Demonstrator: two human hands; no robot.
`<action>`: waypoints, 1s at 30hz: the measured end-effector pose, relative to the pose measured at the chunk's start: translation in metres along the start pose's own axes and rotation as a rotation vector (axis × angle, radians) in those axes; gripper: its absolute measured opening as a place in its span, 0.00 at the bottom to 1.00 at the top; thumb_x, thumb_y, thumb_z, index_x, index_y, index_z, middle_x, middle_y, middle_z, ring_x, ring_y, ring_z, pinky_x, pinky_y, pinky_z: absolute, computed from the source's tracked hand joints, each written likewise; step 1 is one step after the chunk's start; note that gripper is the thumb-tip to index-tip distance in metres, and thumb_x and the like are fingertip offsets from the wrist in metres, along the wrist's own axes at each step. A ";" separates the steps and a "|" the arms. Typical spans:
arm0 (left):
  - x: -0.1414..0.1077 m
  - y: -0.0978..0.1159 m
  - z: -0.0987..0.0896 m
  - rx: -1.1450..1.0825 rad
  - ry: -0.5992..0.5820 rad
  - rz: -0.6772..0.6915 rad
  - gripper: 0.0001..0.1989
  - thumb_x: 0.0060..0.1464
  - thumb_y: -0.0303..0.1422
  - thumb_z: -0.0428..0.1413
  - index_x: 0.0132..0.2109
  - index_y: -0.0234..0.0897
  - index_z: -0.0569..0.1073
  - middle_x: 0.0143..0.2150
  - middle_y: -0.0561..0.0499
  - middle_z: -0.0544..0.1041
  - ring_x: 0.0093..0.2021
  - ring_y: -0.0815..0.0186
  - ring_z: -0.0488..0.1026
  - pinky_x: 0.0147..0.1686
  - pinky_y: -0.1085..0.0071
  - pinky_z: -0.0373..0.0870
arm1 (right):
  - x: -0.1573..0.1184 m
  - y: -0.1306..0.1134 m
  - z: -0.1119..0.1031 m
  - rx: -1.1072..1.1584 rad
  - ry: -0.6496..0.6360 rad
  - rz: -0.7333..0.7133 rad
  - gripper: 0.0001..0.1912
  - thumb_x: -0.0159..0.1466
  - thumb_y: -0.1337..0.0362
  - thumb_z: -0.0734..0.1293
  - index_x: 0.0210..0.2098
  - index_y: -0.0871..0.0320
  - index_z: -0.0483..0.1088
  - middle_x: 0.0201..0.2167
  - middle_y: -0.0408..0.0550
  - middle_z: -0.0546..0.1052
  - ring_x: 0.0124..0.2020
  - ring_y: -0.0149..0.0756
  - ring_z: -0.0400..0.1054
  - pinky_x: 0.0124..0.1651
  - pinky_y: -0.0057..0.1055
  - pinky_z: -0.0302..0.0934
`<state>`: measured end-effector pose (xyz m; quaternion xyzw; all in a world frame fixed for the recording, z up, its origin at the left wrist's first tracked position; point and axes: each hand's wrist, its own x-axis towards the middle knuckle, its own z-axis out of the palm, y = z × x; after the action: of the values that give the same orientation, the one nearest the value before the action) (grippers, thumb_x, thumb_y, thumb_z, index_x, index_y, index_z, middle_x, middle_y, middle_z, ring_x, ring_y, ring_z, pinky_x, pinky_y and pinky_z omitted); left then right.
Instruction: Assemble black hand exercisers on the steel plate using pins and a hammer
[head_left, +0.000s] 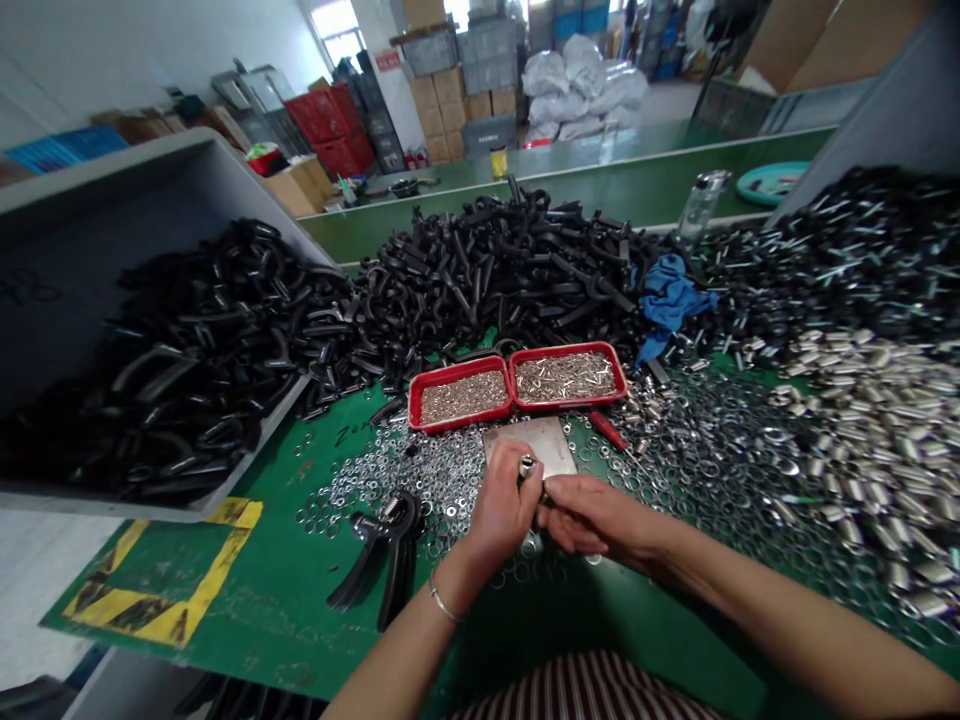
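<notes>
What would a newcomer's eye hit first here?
Probably the big heap of black parts across the middle of the green table, with a bright blue cloth at its right end. Just in front of the heap, two red trays of small metal pieces stand out. Nearer the viewer, the left hand holds a small metal cylinder, with the right hand close beside it.

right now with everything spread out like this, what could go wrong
The small metal part in the left hand might slip and get lost among the loose rings. The pile of black parts looks loosely heaped behind the red trays, so some could slide into them.
</notes>
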<state>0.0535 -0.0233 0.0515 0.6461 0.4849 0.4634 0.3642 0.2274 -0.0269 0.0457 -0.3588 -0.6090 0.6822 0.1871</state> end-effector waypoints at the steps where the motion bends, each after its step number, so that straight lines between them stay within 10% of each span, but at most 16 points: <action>1: 0.003 -0.002 0.000 0.039 -0.072 0.005 0.05 0.62 0.35 0.55 0.40 0.40 0.72 0.40 0.47 0.69 0.42 0.59 0.67 0.48 0.65 0.62 | -0.001 0.003 -0.001 0.028 -0.047 0.035 0.33 0.73 0.43 0.44 0.36 0.58 0.69 0.19 0.42 0.71 0.13 0.27 0.50 0.19 0.27 0.48; 8: 0.038 -0.030 0.014 0.394 -0.408 0.078 0.07 0.53 0.30 0.61 0.31 0.39 0.69 0.36 0.48 0.68 0.42 0.55 0.65 0.52 0.59 0.60 | -0.026 0.022 -0.008 -0.735 0.275 -0.047 0.15 0.71 0.56 0.61 0.48 0.57 0.72 0.42 0.55 0.79 0.40 0.43 0.74 0.43 0.36 0.64; 13: 0.087 -0.025 0.018 0.538 -0.365 0.230 0.03 0.59 0.32 0.57 0.37 0.39 0.75 0.42 0.44 0.73 0.48 0.53 0.66 0.55 0.55 0.58 | -0.086 0.046 -0.014 -0.939 0.344 -0.071 0.13 0.72 0.57 0.60 0.48 0.56 0.72 0.42 0.54 0.76 0.43 0.45 0.72 0.46 0.41 0.66; 19: 0.160 -0.030 0.037 0.737 -0.301 0.069 0.09 0.49 0.19 0.60 0.25 0.33 0.75 0.32 0.41 0.77 0.45 0.53 0.74 0.56 0.56 0.62 | -0.105 0.064 -0.005 -1.063 0.333 -0.035 0.06 0.67 0.62 0.66 0.42 0.57 0.72 0.39 0.54 0.74 0.40 0.46 0.70 0.44 0.43 0.67; 30: 0.144 -0.017 0.035 1.015 -0.305 0.092 0.15 0.62 0.20 0.46 0.44 0.28 0.77 0.47 0.35 0.77 0.52 0.52 0.73 0.57 0.54 0.64 | -0.102 0.053 -0.008 -0.906 0.376 -0.078 0.04 0.69 0.63 0.63 0.41 0.55 0.69 0.40 0.52 0.74 0.41 0.41 0.69 0.44 0.37 0.66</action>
<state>0.0962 0.1190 0.0608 0.8218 0.5608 0.0869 0.0511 0.3113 -0.1022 0.0214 -0.4980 -0.8132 0.2645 0.1444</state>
